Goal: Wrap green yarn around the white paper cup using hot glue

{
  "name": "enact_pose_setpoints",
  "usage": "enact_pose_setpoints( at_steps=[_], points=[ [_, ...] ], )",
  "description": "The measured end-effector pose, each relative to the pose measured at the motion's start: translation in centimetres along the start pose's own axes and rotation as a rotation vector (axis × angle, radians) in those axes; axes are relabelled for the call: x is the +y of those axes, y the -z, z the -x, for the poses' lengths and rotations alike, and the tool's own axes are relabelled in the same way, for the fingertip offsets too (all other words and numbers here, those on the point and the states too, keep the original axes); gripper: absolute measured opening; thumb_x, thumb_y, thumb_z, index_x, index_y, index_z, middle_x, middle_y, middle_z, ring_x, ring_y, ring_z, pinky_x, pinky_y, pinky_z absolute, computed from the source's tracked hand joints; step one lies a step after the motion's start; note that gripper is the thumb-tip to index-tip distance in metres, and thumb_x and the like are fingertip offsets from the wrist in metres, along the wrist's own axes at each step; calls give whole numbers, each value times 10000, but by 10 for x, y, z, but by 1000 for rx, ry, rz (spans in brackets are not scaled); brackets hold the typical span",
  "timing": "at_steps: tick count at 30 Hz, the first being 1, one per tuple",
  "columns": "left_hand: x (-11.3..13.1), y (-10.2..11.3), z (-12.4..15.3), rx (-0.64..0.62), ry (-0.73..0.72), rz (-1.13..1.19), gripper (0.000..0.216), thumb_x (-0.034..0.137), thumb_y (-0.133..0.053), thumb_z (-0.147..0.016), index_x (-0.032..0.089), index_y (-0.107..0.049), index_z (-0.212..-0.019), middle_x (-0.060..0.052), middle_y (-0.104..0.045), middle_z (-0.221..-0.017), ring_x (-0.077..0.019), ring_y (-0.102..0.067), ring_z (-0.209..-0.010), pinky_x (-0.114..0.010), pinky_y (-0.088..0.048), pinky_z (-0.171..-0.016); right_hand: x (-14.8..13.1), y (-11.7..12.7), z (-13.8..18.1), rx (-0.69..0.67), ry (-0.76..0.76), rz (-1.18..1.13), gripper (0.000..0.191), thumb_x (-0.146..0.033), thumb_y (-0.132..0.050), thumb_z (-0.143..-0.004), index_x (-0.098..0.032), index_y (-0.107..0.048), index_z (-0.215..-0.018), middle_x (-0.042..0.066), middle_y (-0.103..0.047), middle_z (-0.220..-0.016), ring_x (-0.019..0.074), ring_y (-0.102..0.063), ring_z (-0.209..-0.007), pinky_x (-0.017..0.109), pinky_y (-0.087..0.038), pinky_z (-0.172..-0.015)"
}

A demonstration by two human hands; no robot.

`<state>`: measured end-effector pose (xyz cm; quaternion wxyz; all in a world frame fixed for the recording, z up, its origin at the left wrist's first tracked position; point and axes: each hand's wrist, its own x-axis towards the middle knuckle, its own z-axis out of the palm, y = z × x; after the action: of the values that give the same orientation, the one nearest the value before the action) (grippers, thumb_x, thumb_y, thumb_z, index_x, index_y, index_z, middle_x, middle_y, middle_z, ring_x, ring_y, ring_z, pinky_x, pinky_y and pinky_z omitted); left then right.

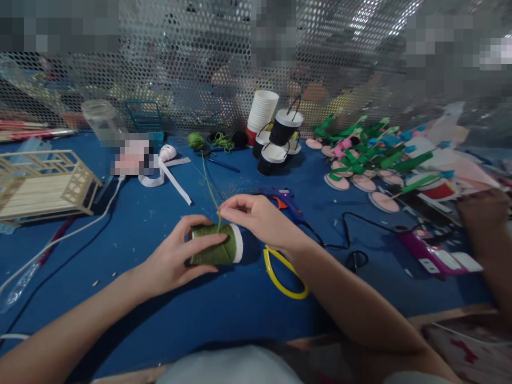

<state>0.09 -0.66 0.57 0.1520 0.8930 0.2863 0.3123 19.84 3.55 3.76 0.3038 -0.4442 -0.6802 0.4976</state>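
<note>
Centrally on the blue bench [140,224], near edge: left hand [176,261] wraps its fingers [208,242] around a cup [218,244] lying on its side, long axis left-right, white rim to the right, body covered in green yarn. Right hand [260,216] sits just right of and above the cup, fingers pinched shut on the yarn strand [208,184], which runs far-left to a yarn ball [196,140]. Yellow scissors [282,274] lie near right; a glue gun [286,201] lies just beyond.
</note>
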Motion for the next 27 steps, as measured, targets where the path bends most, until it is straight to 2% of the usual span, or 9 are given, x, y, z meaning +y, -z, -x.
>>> enact_pose_setpoints(
  at_steps=[3, 6, 11, 15, 18, 21, 23, 27],
  points=[
    [-1, -2, 1, -2, 83, 99, 447, 347, -592, -802, 243, -444, -1211, -102, -416, -1123, -244, -469, -1035, -382, -464, -848, -1, 4, 3, 47, 9, -30, 211, -366, -541, -776, -170, -617, -762, 25, -635, -773, 147, -561, -730, 266, -422, -665],
    [-2, -3, 0, 14, 105, 127, 448, 360, -602, -793, 250, -455, -1201, -97, -429, -1120, -243, -476, -1029, -389, -460, -845, -1, 6, 3, 54, 20, -4, 275, -414, -501, -804, -179, -633, -746, 31, -644, -773, 157, -568, -744, 266, -419, -653],
    [-1, -3, 0, 21, 70, 112, 425, 354, -588, -805, 230, -467, -1192, -105, -425, -1130, -237, -472, -1035, -367, -465, -834, 5, 5, 2, -76, -12, 60, 394, -508, -453, -813, -185, -673, -771, 22, -648, -733, 174, -576, -728, 266, -411, -623],
    [0, -3, 1, -11, 21, 38, 382, 324, -556, -830, 225, -469, -1189, -109, -407, -1134, -232, -457, -1045, -351, -464, -837, 8, 0, 2, -133, -27, 75, 396, -513, -470, -798, -176, -663, -723, 12, -632, -682, 172, -573, -691, 266, -410, -601],
    [0, -4, 1, -25, 4, -18, 365, 311, -550, -834, 223, -475, -1180, -109, -390, -1135, -233, -440, -1050, -351, -459, -847, 8, -5, 3, -108, -10, -26, 263, -424, -559, -760, -173, -639, -765, 25, -645, -788, 161, -577, -749, 269, -427, -663],
    [0, -4, 1, -32, 46, 5, 387, 331, -570, -819, 247, -472, -1183, -98, -388, -1117, -237, -444, -1033, -367, -460, -838, 6, -8, 3, -47, -51, -179, 169, -334, -620, -710, -167, -602, -718, 40, -644, -843, 152, -575, -786, 273, -430, -705],
    [0, -3, 0, -27, 89, 63, 423, 362, -578, -808, 255, -455, -1199, -94, -398, -1103, -237, -454, -1023, -375, -457, -836, 5, -7, 3, 1, -78, -230, 154, -320, -614, -713, -170, -585, -694, 38, -642, -822, 149, -573, -789, 278, -424, -722],
    [1, 0, -4, 32, 229, 188, 555, 444, -625, -748, 222, -424, -1215, -96, -463, -1083, -237, -494, -992, -395, -446, -848, 7, -1, 2, 90, -20, -280, 161, -343, -579, -755, -185, -578, -722, 24, -636, -810, 138, -567, -801, 281, -409, -756]
  ],
)
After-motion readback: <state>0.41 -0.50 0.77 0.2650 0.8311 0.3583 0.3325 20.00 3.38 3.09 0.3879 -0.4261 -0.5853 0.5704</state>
